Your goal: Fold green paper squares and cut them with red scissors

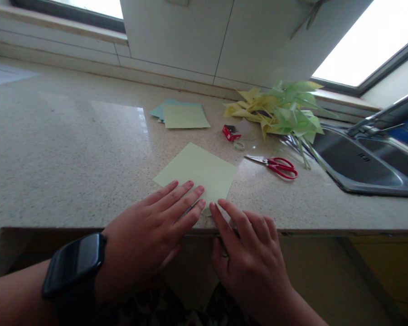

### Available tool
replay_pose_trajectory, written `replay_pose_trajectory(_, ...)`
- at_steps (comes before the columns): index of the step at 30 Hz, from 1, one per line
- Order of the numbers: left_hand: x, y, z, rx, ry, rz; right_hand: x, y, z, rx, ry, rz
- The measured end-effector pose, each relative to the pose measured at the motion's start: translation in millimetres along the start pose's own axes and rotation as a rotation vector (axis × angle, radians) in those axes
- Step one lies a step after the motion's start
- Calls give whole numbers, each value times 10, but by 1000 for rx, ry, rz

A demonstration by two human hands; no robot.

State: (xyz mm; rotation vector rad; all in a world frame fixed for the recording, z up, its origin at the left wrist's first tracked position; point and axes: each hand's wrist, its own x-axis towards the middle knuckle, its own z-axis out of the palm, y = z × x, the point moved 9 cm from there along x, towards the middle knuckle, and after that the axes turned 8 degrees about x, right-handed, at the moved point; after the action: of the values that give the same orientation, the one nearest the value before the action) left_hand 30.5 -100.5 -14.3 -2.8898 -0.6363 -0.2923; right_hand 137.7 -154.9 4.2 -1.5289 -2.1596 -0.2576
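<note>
A square sheet of pale green paper [199,174] lies flat on the speckled stone worktop [71,158], turned like a diamond, with its near corner at the front edge. The left hand [149,235], a black watch [75,265] on its wrist, rests palm down with fingers stretched flat on the sheet's near left side. The right hand [250,253] lies beside it with fingers loosely spread, its forefinger tip touching the sheet's near corner; neither hand grips anything. Farther back lies a small stack of blue and green sheets [182,115]. Toward the right sit a small red box [231,132], a roll of clear tape [239,145], red-handled scissors [275,165] and a heap of folded yellow and green paper shapes [279,113], next to a steel sink [360,165] at the right edge.
</note>
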Motion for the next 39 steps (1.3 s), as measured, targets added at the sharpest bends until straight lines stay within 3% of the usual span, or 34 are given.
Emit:
replay_pose_trajectory(18,-21,-7,-84,-59,50,-37,197,118,159,18,-215,27)
replay_pose_trajectory(39,25,-84,-98,-161,-29,-78,541,177,326,68,-362,-2)
